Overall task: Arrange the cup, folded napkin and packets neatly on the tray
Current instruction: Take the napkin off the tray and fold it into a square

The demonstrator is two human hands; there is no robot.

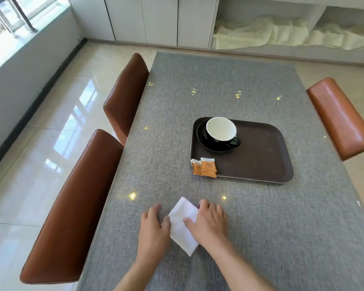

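Observation:
A white folded napkin (183,225) lies flat on the grey table near the front edge. My left hand (153,227) rests palm down on its left edge, thumb touching the cloth. My right hand (208,221) presses on its right side, fingers spread. Farther back sits a dark brown tray (259,158). A black cup with a white inside (221,130) stands on a black saucer (206,143) in the tray's back left corner. Two orange packets (204,167) overlap at the tray's front left corner, partly over its rim.
The grey cloth-covered table (219,91) runs away from me. Two brown leather chairs (76,206) stand along the left side and one brown chair (340,116) on the right. White cabinets and shelves with pale cloth line the back wall.

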